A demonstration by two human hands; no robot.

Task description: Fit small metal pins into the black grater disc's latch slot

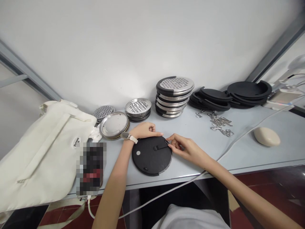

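A round black holder lies flat on the table, with a light round spot, a small slot and a strap-like tab on its upper face. A strip of metal rim shows at its lower right edge. My left hand, a watch on its wrist, rests at the holder's far edge, fingers curled and thumb along the rim. At the upper right edge, my right hand pinches a small metal clasp between thumb and fingertips, partly hidden by them. Loose metal clasps lie in a pile to the right.
Behind the hands stand stacked metal grater discs, plain metal discs and a tall stack of graters in black holders. Black holders lie back right. A cream bag, phone, white cable and cream oval object surround the workspace.
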